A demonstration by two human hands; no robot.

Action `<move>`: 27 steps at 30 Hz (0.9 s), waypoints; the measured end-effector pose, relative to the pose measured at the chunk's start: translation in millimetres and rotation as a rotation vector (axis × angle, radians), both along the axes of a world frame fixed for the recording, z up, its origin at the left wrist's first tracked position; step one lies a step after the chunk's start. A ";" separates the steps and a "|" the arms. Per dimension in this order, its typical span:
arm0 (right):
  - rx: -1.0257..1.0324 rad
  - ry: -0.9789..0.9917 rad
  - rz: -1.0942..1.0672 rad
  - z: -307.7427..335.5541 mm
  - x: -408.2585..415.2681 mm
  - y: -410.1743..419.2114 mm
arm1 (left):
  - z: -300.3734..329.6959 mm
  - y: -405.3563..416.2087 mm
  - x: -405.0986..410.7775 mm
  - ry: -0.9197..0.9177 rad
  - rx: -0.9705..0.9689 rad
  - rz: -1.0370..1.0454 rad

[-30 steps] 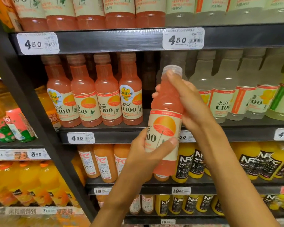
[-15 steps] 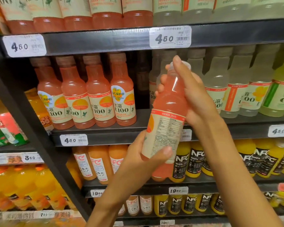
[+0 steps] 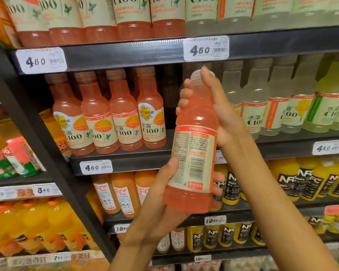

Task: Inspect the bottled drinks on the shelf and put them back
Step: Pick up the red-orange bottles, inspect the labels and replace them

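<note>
Pink drink fills the bottle (image 3: 192, 153) that both hands hold in front of the middle shelf (image 3: 125, 159), a little tilted, with its cap toward the upper right. The left hand (image 3: 164, 194) grasps the lower part from below, thumb on the label's left edge and fingertips showing past the right side. The right hand (image 3: 213, 108) is closed around the neck and shoulder, one finger lying over the cap.

A second ago the orange fruit picture faced the camera; half a second ago it was already slipping to the left — now the back of the label is fully shown, with the printed table and the barcode. So the bottle has been turned in the hands, and the inspection is, I think, near its end.

What is left is the return: a dark gap (image 3: 170, 98) stands open between the row of pink bottles (image 3: 110, 114) and the pale bottles (image 3: 256, 106) — probably its place.
</note>
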State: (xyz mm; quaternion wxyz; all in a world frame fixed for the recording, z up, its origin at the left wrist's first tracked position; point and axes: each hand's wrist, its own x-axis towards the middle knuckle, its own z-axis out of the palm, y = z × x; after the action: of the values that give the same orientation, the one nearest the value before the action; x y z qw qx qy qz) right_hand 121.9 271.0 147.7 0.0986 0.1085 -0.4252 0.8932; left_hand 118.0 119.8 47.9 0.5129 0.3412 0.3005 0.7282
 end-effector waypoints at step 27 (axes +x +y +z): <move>-0.048 0.061 -0.043 -14.0 17.1 -4.6 | -5.3 -3.5 12.2 -0.132 -0.016 -0.111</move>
State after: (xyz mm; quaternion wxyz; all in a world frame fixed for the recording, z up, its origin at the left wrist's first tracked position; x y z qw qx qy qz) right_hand 139.0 266.4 133.7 0.1333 0.1240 -0.4028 0.8970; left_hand 130.2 116.3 42.6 0.5739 0.3045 0.2524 0.7171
